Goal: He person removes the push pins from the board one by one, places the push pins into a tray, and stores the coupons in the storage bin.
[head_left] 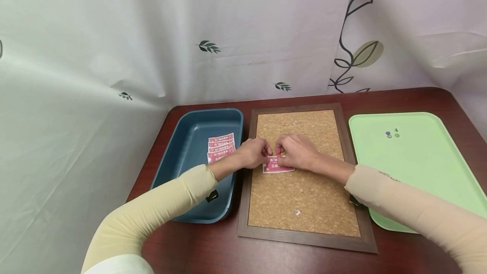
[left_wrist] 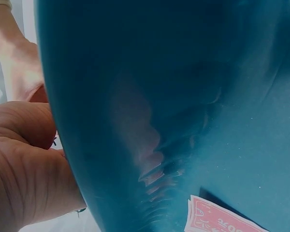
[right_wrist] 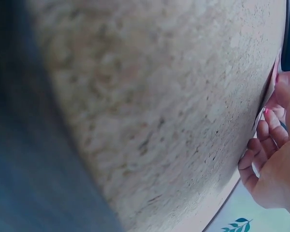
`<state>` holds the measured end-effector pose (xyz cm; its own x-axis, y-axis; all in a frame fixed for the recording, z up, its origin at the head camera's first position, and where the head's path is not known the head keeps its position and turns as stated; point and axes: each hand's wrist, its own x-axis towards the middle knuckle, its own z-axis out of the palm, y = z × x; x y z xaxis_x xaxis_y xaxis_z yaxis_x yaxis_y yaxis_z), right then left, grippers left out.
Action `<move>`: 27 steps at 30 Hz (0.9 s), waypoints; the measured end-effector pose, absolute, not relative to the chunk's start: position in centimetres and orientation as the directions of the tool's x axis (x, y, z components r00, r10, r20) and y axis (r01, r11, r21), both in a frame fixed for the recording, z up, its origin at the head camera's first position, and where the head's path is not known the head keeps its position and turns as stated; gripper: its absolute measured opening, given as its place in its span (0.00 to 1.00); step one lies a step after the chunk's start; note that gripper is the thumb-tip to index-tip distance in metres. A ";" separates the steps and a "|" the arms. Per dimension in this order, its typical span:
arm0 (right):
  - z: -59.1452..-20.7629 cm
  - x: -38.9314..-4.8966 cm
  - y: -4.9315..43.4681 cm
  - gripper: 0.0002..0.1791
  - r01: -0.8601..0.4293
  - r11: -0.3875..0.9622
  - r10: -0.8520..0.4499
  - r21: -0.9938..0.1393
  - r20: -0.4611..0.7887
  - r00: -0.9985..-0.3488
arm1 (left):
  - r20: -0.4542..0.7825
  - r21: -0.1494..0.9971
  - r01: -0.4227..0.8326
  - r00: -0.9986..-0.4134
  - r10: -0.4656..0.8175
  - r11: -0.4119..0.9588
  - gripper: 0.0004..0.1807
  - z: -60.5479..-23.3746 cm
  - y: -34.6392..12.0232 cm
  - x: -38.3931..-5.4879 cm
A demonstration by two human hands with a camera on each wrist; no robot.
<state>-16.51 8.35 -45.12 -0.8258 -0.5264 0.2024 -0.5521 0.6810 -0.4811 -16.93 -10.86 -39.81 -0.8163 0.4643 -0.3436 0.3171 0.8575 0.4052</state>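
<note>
A pink printed coupon point(head_left: 272, 167) lies on the upper middle of a wood-framed cork board point(head_left: 304, 198). My left hand point(head_left: 252, 153) pinches it at the upper left corner, thumb and fingers curled. From the right, my right hand point(head_left: 298, 150) reaches over the top edge and partly covers the print. Between its thumb and forefinger shows a small bright pink pin point(head_left: 279, 154), mostly hidden by the fingers. The right wrist view shows the fingertips close against the cork, by the coupon's edge.
To the left stands a deep blue tray point(head_left: 182, 151) holding several overlapping pink coupons point(head_left: 220, 152). A flat green tray point(head_left: 411, 160) lies to the right, with several small pins point(head_left: 388, 133) near its far end. White patches mark the cork near its top and bottom. A patterned curtain point(head_left: 243, 33) hangs behind.
</note>
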 end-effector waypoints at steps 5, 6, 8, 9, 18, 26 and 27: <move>-45.1 -16.5 8.3 0.10 -0.552 0.692 -0.529 -0.465 0.195 -0.826 | -0.344 0.403 0.319 -0.816 0.465 0.858 0.05 -39.8 -10.8 -16.9; -45.1 -16.4 8.3 0.10 -0.552 0.693 -0.528 -0.464 0.194 -0.827 | -0.345 0.403 0.318 -0.816 0.464 0.858 0.05 -39.8 -10.8 -16.9; -45.0 -16.4 8.3 0.10 -0.550 0.694 -0.527 -0.464 0.192 -0.828 | -0.346 0.403 0.314 -0.817 0.461 0.860 0.05 -39.8 -10.8 -16.9; -45.0 -16.4 8.3 0.10 -0.549 0.695 -0.526 -0.465 0.191 -0.829 | -0.348 0.403 0.312 -0.817 0.459 0.860 0.05 -39.8 -10.8 -16.9; -44.9 -16.4 8.2 0.10 -0.537 0.699 -0.522 -0.472 0.175 -0.835 | -0.347 0.396 0.317 -0.817 0.460 0.862 0.04 -39.8 -10.8 -16.9; -44.9 -16.5 8.1 0.09 -0.525 0.693 -0.512 -0.493 0.176 -0.841 | -0.344 0.392 0.325 -0.816 0.465 0.860 0.03 -39.7 -10.8 -16.9; -44.9 -16.5 8.1 0.09 -0.524 0.693 -0.512 -0.494 0.174 -0.841 | -0.344 0.389 0.326 -0.816 0.465 0.861 0.03 -39.7 -10.8 -16.9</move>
